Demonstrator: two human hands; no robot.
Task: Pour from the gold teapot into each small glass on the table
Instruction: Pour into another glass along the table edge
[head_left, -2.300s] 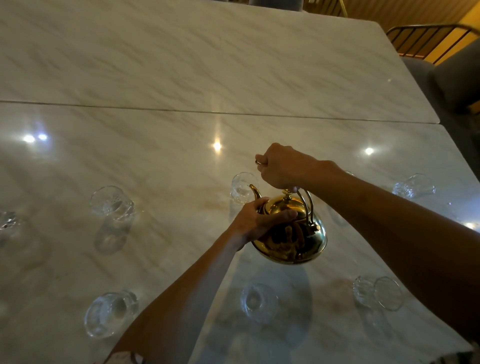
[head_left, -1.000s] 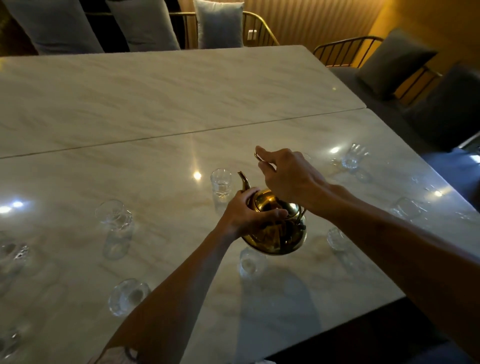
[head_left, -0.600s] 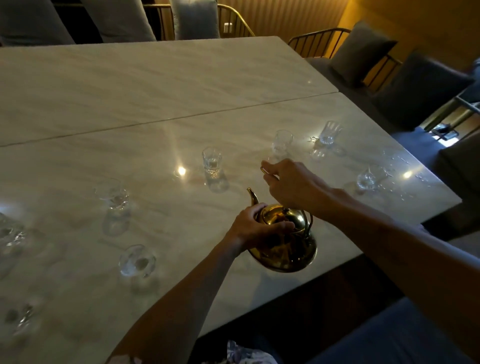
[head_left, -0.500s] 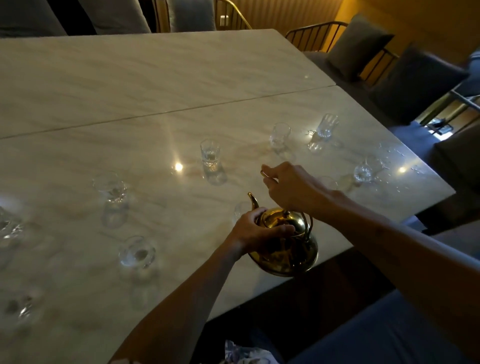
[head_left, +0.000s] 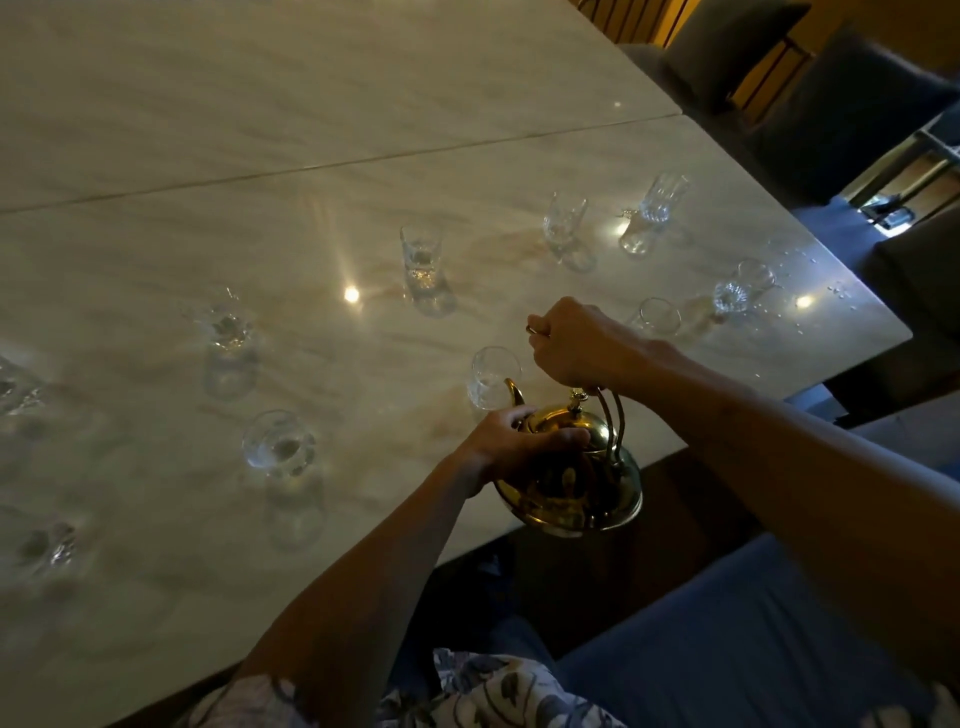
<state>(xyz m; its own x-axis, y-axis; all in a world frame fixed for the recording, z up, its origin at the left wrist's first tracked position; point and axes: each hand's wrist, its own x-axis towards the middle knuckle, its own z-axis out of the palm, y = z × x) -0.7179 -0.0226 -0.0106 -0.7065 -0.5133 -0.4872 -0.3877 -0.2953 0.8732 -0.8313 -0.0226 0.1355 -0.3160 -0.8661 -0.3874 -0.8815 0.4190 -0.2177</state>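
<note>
- The gold teapot (head_left: 569, 467) hangs in the air over the near edge of the tabletop (head_left: 363, 130). Both hands hold it.
- The right hand (head_left: 576, 343) is clenched round the top of the handle (head_left: 612, 415) and seems to carry the weight.
- The left hand (head_left: 511, 441) curls over the top of the teapot, with the thumb lying across the lid.
- The spout (head_left: 514, 389) points away from the person. Its tip is right by the rim of the nearest glass (head_left: 491, 376), just past the teapot.
- No water shows at the spout, so the pour into this glass looks about to start.
- To pour well, the spout tip should sit over the middle of that glass's mouth first.
- Then the right hand should tip the teapot slowly while the left hand holds the lid down.
- The glass is small and will likely fill fast, so the spout should lift early.
- The tabletop is shiny and shows a mirror twin under each glass. The aim should go to the real rim.
- There is one teapot.
- Ten small glasses can be counted.
- One is at the spout.
- The four right glasses (head_left: 657, 208) stand past the teapot on its right.
- The far glass (head_left: 421, 254) stands well past the spout.
- The four left glasses (head_left: 278, 444) stand on the teapot's left, and the two farthest are blurry.
- It is too dim to tell which glasses are full.
</note>
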